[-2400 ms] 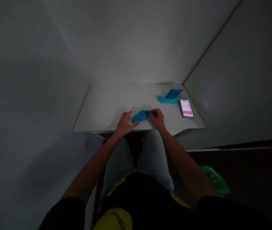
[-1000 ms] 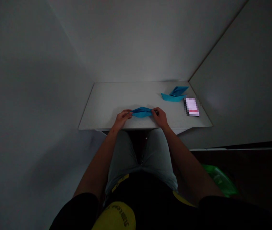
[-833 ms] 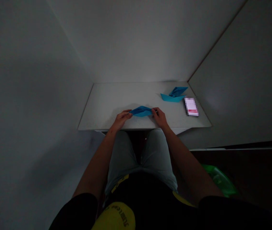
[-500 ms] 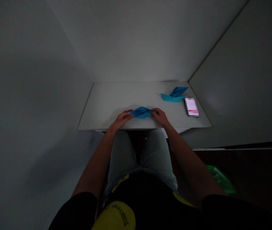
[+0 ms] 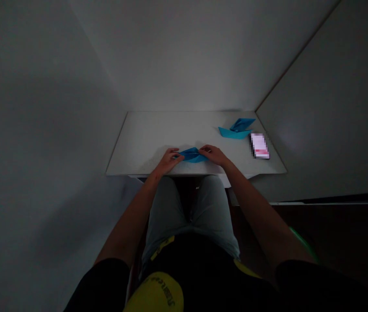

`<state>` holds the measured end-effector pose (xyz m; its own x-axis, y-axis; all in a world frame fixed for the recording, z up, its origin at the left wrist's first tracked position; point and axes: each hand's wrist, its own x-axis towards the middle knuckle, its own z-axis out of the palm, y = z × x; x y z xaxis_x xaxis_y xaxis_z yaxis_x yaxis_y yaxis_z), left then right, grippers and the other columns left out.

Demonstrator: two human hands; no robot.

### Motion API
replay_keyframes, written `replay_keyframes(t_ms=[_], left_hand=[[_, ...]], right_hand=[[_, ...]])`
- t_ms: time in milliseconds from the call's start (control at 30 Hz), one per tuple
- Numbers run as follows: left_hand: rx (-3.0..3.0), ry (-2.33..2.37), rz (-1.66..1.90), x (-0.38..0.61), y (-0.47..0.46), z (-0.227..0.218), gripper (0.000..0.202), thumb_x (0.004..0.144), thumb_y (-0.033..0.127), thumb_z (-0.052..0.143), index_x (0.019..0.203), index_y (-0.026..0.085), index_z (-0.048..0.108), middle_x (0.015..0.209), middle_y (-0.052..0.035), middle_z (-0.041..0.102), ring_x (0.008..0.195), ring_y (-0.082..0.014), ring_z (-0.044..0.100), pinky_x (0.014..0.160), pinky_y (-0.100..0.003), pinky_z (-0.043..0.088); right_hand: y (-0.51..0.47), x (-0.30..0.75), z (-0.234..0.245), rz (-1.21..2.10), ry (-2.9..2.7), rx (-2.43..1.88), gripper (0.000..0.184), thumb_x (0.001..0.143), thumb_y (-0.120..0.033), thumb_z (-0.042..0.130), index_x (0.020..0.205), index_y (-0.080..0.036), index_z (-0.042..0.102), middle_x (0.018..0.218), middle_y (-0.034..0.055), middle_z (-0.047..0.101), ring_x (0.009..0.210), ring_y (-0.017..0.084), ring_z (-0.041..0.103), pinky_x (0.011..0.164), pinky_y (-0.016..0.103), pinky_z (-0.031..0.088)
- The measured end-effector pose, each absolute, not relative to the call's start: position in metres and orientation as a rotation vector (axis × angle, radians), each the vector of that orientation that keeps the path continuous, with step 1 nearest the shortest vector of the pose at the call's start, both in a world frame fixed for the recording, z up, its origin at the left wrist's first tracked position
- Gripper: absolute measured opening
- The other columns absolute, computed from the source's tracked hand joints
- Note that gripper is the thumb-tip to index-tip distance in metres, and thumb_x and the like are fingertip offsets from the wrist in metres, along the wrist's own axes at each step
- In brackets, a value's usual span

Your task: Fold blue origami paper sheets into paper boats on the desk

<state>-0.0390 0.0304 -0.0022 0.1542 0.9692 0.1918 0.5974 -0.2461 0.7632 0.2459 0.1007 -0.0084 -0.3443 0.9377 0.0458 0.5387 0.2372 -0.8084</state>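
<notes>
A blue folded paper boat (image 5: 192, 155) lies near the front edge of the white table, between my two hands. My left hand (image 5: 169, 161) is closed on its left end, thumb at the near side and fingers at the far side. From the right, my right hand (image 5: 213, 154) grips the boat's right part, its fingertips on the upper folds. Fingers cover both ends of the paper. Farther back on the right rest two more blue paper boats, one light (image 5: 234, 133) and one darker (image 5: 242, 124), close against each other.
A phone with a lit, blurred screen (image 5: 259, 146) lies at the right side of the white table (image 5: 158, 125). Walls stand at the left, back and right. Something green (image 5: 302, 242) is partly visible on the dark floor, behind my right arm.
My right hand has shifted left along the paper boat, onto its upper folds. My left hand has moved slightly right, covering more of the left end.
</notes>
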Motion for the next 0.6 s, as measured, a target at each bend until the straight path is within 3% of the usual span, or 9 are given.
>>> replay_keyframes(t_ms=[167, 367, 600], left_hand=[[2.454, 1.769, 0.694, -0.010, 0.014, 0.034, 0.021, 0.090, 0.040, 0.084, 0.106, 0.026, 0.085, 0.150, -0.0127, 0.058, 0.145, -0.0389, 0.045, 0.123, -0.064, 0.033], [2.669, 1.636, 0.531, 0.028, 0.008, 0.048, 0.007, 0.092, 0.024, 0.080, 0.096, 0.027, 0.084, 0.132, -0.0124, 0.066, 0.135, -0.0373, 0.049, 0.121, -0.062, 0.029], [2.664, 1.533, 0.559, 0.019, 0.001, 0.033, 0.018, 0.098, 0.017, 0.071, 0.099, 0.031, 0.082, 0.133, -0.0087, 0.069, 0.134, -0.0326, 0.052, 0.118, -0.058, 0.031]], right_hand=[[0.097, 0.249, -0.013, 1.097, -1.931, -1.256, 0.030, 0.097, -0.046, 0.071, 0.111, -0.023, 0.081, 0.117, 0.0086, 0.081, 0.108, 0.024, 0.073, 0.107, 0.041, 0.054], [0.100, 0.248, -0.016, 1.186, -1.869, -1.190, 0.023, 0.093, -0.043, 0.073, 0.100, -0.023, 0.082, 0.107, 0.0069, 0.082, 0.101, 0.024, 0.074, 0.104, 0.042, 0.055], [0.106, 0.256, -0.016, 1.173, -1.835, -1.196, 0.030, 0.094, -0.051, 0.071, 0.097, -0.023, 0.082, 0.104, 0.0067, 0.082, 0.103, 0.026, 0.072, 0.106, 0.046, 0.053]])
